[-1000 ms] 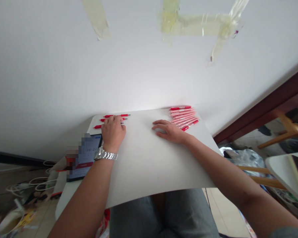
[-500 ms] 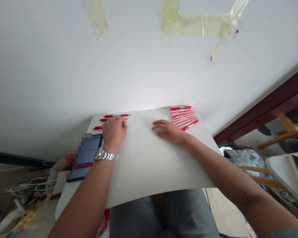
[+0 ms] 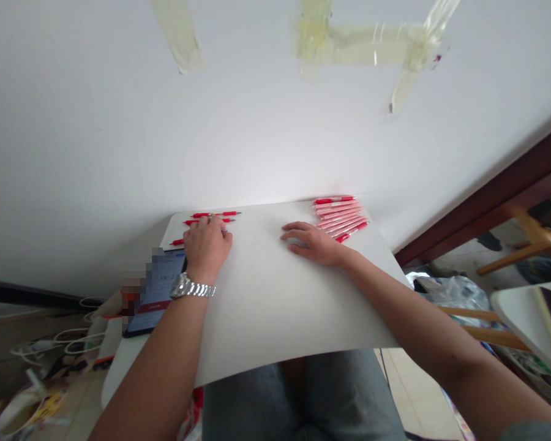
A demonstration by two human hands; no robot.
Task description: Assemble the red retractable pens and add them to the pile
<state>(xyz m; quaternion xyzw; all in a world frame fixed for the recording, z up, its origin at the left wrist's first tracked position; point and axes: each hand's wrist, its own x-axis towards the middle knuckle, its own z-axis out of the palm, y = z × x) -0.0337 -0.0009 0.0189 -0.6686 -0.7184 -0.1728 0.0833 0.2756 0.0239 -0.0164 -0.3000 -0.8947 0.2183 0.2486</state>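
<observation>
My left hand (image 3: 206, 242) is at the table's far left, fingers curled down over a red pen (image 3: 176, 242). That pen's end sticks out to the left of the hand, while its middle is hidden under the fingers. Just beyond, two more red pens (image 3: 215, 214) lie side by side, partly covered by my fingertips. My right hand (image 3: 310, 242) rests on the table, palm down with fingers apart, holding nothing. Close to its right is a row of several pens in clear pinkish wrappers (image 3: 340, 214), with red grips showing.
A tablet (image 3: 158, 294) showing a timer lies at the left edge of the white table (image 3: 275, 306), near my left wrist. The wall (image 3: 257, 135) rises behind the table. White cables (image 3: 80, 340) hang at the left; a wooden chair (image 3: 528, 245) stands at the right.
My left hand has shifted slightly toward me and to the left, and the pen under it has moved the same way. My right hand stays where it was.
</observation>
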